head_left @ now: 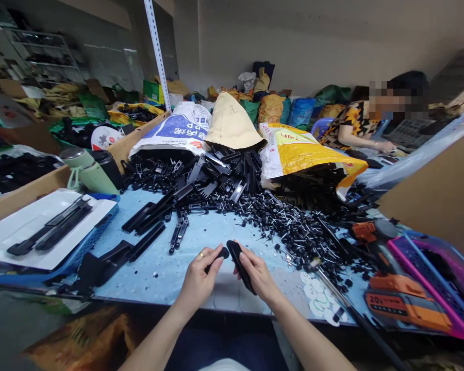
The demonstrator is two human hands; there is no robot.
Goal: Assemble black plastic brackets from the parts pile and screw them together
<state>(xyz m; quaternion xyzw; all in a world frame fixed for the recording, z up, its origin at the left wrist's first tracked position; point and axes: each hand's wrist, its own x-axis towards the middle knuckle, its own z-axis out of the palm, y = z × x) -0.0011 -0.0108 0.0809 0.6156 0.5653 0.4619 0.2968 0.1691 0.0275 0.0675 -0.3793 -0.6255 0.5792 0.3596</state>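
Observation:
Over the front edge of the blue-topped bench (pixel 216 232), my left hand (pixel 199 273) is closed on a small black part with a rounded end (pixel 224 253). Beside it, my right hand (pixel 258 273) grips a long black plastic piece with a rounded tip (pixel 235 250), tilted upward. The two parts are very close; whether they touch is unclear. Ahead lies a pair of black hinged strips (pixel 179 234). Long black channel-shaped pieces (pixel 147 239) rest to their left. A heap of black-headed screws (pixel 294 221) spreads to the right, with comb-like black parts (pixel 212 178) behind.
An orange cordless drill (pixel 406 299) lies at right by a pink basket (pixel 444 312), near a metal rod (pixel 340 291) and white discs (pixel 317 293). At left are a white tray (pixel 3 237) and green bottle (pixel 95 172). Sacks (pixel 297 149) stand behind; a person (pixel 351 126) works at right.

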